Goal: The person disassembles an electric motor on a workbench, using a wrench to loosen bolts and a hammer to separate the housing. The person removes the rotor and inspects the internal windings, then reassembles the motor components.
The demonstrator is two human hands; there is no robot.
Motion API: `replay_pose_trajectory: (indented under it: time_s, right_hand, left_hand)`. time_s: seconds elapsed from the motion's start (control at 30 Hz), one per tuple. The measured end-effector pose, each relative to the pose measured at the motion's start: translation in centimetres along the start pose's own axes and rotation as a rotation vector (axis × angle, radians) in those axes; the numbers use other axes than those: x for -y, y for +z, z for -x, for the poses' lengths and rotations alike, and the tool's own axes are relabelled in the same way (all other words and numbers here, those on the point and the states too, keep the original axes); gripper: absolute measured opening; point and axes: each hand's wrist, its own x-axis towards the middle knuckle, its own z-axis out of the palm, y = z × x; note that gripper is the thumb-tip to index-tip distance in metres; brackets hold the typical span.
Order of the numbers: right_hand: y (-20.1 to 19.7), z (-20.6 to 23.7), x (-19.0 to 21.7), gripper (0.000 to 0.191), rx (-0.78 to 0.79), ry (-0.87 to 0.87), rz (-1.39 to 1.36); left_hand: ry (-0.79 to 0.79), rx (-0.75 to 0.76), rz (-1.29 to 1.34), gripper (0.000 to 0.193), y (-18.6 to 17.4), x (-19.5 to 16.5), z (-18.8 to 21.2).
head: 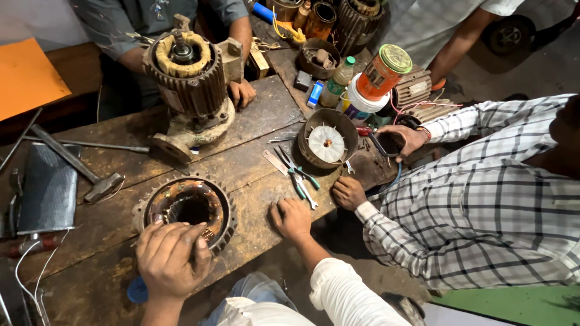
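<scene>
Steadying the finned motor stator on the wooden workbench, the left hand spreads its fingers over the stator's near rim — the right hand, beside the stator, presses flat and empty, apparently for balance.

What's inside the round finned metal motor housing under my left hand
Inside the round finned metal motor housing, copper-coloured windings ring a dark, hollow bore. The left hand rests on the near rim and covers the windings there; the bottom of the bore is too dark to see.
</scene>
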Motion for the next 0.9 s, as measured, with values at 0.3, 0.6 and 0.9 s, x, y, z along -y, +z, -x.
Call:
replay_pose_trajectory:
  time_s: [0.3, 0.6, 0.9]
  right_hand:
    - [0.18, 0.03, -0.03, 0.025, 0.008, -0.003, 0.022]
    - [0.15, 0.00, 0.06, 0.023, -0.011, -0.017, 0.028]
    - [-0.08, -0.06, 0.22, 0.022, -0.023, -0.021, 0.013]
  left_hand:
    - [0.005, -0.005, 0.009, 0.023, -0.10, -0.02, -0.09]
    - [0.011, 0.007, 0.010, 0.022, -0.04, 0.16, -0.02]
    - [0.002, 0.010, 0.003, 0.022, 0.03, 0.18, 0.06]
